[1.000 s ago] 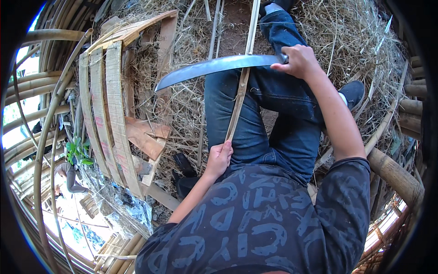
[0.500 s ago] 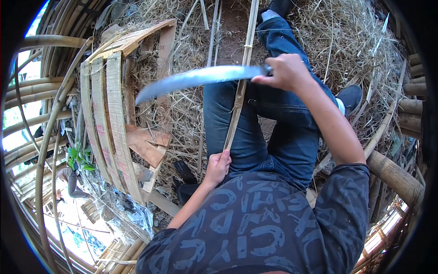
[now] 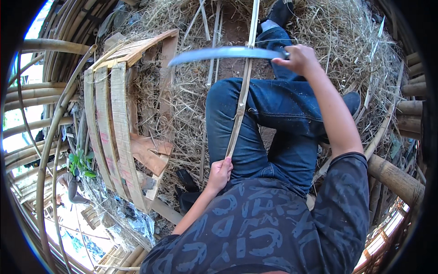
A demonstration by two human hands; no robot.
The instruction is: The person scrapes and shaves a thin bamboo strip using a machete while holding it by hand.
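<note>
A long split bamboo strip (image 3: 240, 108) runs from my lap over my left thigh and away past my feet. My left hand (image 3: 220, 175) is closed around its near end, close to my belly. Farther out, my right hand (image 3: 299, 60) grips a machete (image 3: 219, 54) by its handle. The long, slightly curved blade points left and lies across the strip, a little beyond my knees. Motion blurs the blade, so I cannot tell whether its edge is cutting into the strip. My legs in blue jeans (image 3: 283, 101) are bent beneath the strip.
On the left stands a wooden slatted crate (image 3: 121, 132). Dry straw and shavings (image 3: 187, 109) cover the ground. A thick bamboo pole (image 3: 396, 179) lies at my right, with bamboo walling (image 3: 39, 93) at far left. Another person (image 3: 73, 188) shows in part at lower left.
My right hand has pushed the machete farther away along the strip and slightly right. My left hand stays closed on the near end, and my right knee has shifted.
</note>
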